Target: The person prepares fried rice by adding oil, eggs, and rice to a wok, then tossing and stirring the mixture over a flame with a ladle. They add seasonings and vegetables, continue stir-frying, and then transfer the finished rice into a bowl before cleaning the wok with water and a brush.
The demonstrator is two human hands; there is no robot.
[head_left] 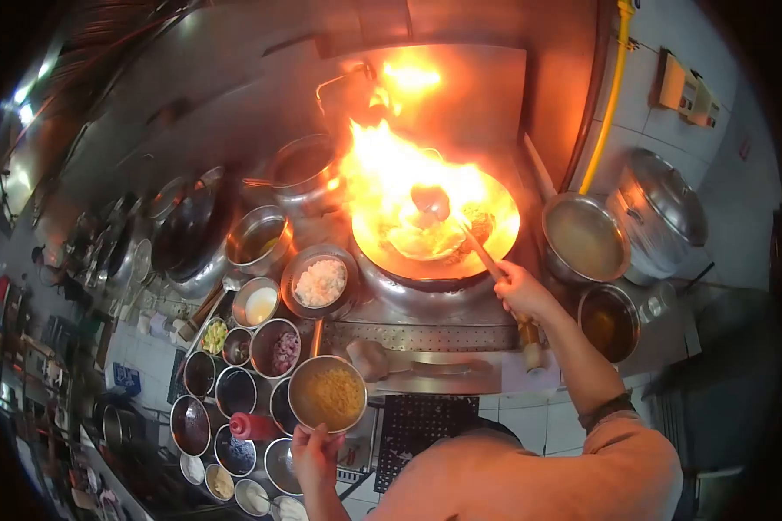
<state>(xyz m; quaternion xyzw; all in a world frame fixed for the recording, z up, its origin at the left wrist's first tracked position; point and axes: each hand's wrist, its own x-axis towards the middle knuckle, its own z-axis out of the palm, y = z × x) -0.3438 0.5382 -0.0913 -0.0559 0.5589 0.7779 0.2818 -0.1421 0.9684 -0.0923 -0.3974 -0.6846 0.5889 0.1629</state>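
Note:
My left hand (pixel 316 448) is closed on the near rim of a steel bowl (pixel 298 382) with yellow shredded-looking food (pixel 337 393) in it. The bowl is held left of the stove front, over the containers. My right hand (pixel 521 290) grips the wooden handle of a ladle (pixel 479 247). Its round head reaches into a large wok (pixel 421 267) on the stove. Tall flames (pixel 408 174) rise from the wok and hide much of what is inside.
Left of the wok stand a strainer of rice (pixel 321 282), a pot (pixel 259 236) and several small ingredient containers (pixel 236 391). A red squeeze bottle (pixel 254 425) lies among them. On the right are a pot of pale liquid (pixel 586 236), a pot of brown liquid (pixel 608 323) and a lidded pot (pixel 660 208).

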